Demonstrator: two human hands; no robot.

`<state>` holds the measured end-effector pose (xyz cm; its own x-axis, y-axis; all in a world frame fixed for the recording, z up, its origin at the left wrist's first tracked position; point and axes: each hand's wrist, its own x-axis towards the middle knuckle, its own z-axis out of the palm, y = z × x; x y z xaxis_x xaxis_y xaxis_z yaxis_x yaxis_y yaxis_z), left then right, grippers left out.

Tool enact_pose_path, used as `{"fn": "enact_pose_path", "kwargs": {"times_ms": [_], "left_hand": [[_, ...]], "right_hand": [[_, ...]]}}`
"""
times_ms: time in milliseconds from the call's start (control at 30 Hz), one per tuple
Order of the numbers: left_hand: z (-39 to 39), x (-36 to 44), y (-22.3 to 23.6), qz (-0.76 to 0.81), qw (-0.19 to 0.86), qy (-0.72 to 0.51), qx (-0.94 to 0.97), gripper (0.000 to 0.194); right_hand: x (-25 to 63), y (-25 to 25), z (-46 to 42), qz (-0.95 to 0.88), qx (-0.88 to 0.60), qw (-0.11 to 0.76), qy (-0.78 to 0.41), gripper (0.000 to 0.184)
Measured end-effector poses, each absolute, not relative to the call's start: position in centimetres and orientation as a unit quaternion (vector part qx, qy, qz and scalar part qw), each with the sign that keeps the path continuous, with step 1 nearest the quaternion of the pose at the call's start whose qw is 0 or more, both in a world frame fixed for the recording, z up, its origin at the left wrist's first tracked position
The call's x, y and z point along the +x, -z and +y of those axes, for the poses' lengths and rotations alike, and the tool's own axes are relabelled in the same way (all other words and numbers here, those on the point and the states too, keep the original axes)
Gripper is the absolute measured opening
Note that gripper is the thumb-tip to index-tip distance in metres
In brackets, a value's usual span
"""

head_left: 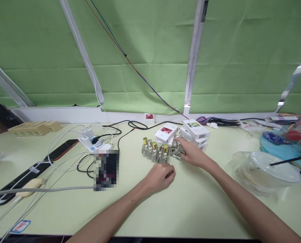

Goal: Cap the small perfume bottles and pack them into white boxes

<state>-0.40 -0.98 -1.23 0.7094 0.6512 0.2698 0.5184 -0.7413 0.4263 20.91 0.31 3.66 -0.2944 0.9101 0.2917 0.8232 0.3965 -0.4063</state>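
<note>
Where a row of small glass bottles [154,155] is stood close together on the bench [203,209], another bottle [176,154] is being handled just to the right of the row. More glass may be hidden behind it; this cannot be told.

For this handling, the loose bottle is probably best gripped around its body rather than by its cap, with the base kept flat until a firm hold is felt. A path away from the row should be favoured, since its tightly packed neighbours could easily be knocked over. The glass looks smooth, so light but even pressure would be called for.

The loose bottle is reached over by the right hand [191,153], whose fingers are curved about it, with the thumb on the nearer side. It seems to be touched, but whether it is firmly pinched cannot be told. The left hand [159,175] is folded into a loose fist, laid just in front of the row; nothing is seen to be held in it.

Directly behind the row, a white box with a red picture [166,133] is placed, and stacked white boxes [195,130] are set behind and to its right.
</note>
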Motion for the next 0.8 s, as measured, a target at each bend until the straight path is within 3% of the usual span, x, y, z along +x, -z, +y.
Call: {"fn": "enact_pose_path", "kwargs": {"times_ms": [100, 267, 567, 800], "left_hand": [[-1.0, -0.4, 1.2, 0.323, 0.160, -0.205, 0.910, 0.021], [-1.0, -0.3, 1.1, 0.321, 0.155, -0.203, 0.912, 0.022], [-1.2, -0.3, 1.0, 0.315, 0.144, -0.205, 0.915, 0.023], [-1.2, -0.4, 1.3, 0.303, 0.138, -0.204, 0.920, 0.021]], "right_hand": [[20.2, -3.5, 0.2, -0.799, -0.530, 0.282, -0.019, 0.062], [18.6, -3.7, 0.2, -0.823, -0.463, 0.328, -0.034, 0.042], [17.2, -4.3, 1.1, -0.835, -0.479, 0.266, -0.053, 0.018], [17.5, -4.9, 1.9, -0.847, -0.456, 0.258, -0.083, 0.017]]}}
